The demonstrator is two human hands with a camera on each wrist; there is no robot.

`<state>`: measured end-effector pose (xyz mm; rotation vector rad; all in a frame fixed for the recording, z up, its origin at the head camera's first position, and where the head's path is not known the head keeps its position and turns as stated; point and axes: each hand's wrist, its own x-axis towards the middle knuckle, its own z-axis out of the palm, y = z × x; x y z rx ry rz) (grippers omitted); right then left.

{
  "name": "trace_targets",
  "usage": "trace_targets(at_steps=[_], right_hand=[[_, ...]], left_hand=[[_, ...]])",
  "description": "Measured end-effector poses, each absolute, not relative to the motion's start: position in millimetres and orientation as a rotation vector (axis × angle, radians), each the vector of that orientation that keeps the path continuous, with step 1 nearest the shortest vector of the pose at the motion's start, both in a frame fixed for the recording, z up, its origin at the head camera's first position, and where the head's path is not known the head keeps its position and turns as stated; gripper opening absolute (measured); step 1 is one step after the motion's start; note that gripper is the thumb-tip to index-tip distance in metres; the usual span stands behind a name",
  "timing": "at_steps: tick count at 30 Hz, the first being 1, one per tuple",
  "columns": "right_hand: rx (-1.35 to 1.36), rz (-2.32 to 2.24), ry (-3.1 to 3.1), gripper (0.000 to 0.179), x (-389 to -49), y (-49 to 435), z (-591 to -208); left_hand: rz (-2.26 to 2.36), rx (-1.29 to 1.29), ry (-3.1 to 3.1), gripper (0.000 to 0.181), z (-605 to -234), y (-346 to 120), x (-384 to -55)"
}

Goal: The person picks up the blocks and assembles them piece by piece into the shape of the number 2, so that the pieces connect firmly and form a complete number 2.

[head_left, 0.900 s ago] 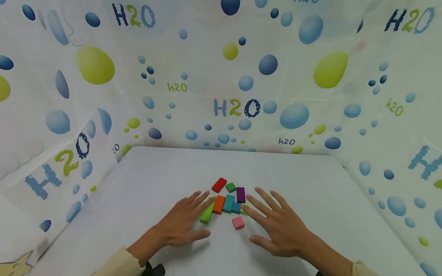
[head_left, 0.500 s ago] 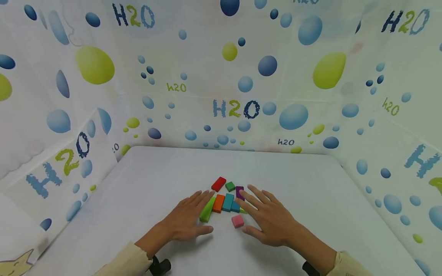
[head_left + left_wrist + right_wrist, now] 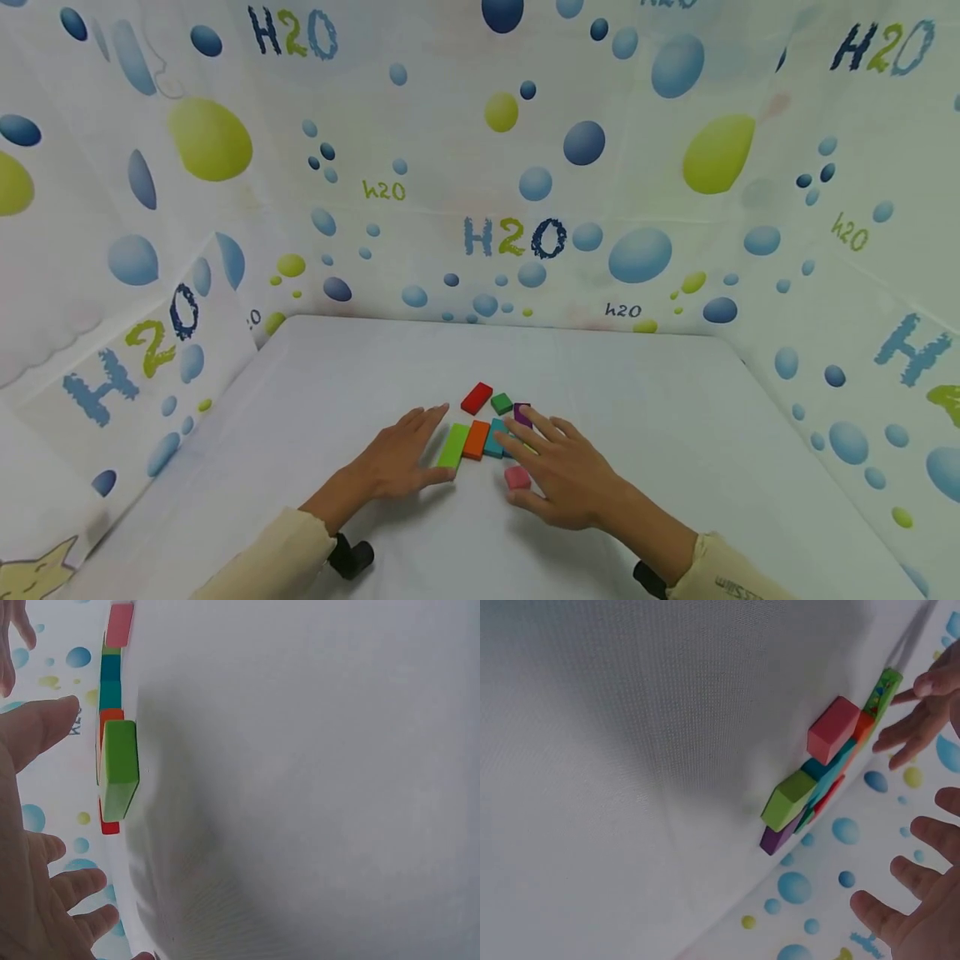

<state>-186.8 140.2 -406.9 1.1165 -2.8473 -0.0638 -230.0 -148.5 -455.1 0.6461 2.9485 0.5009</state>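
Both hands have shifted since the earlier frame: the right hand (image 3: 573, 475) reaches farther inward over the blocks, and the fingers of the left hand (image 3: 393, 458) no longer cover the light green block's far end. Nearest the viewer are two pale sleeves (image 3: 270, 558). Both hands hold nothing: the left fingers are extended with the thumb apart, the right fingers straight and spread. Next comes a pink block (image 3: 516, 477), by the right thumb, then the long light green block (image 3: 453, 446), by the left thumb. Beyond, at the middle of the white table (image 3: 637, 375), an orange block (image 3: 476, 440) and a teal block (image 3: 493, 440) lie side by side; a yellow-green block (image 3: 789, 800) and a purple block (image 3: 778, 836) are partly or wholly hidden from above by the right hand, so their exact spacing is hard to judge. Farthest are a green block (image 3: 501, 404) and a red block (image 3: 476, 397), before a bubble-print backdrop (image 3: 442, 200). These blocks look light, rigid and hard to damage, perhaps slightly slick; pinching opposite long sides should suit the bars, any two opposite faces the pink one.
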Motion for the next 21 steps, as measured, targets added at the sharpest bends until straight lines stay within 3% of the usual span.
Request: trace_targets(at_steps=[11,21], right_hand=[[1.088,-0.101,-2.859,0.077,-196.2,131.5,-412.7],[0.908,0.022,-3.003,0.073,-225.0,121.7,-427.1]], left_hand=[[0.502,0.638,2.927,0.1,-446.7,-148.9,-233.3],[0.493,0.658,2.9,0.097,-441.4,-142.0,-236.8]])
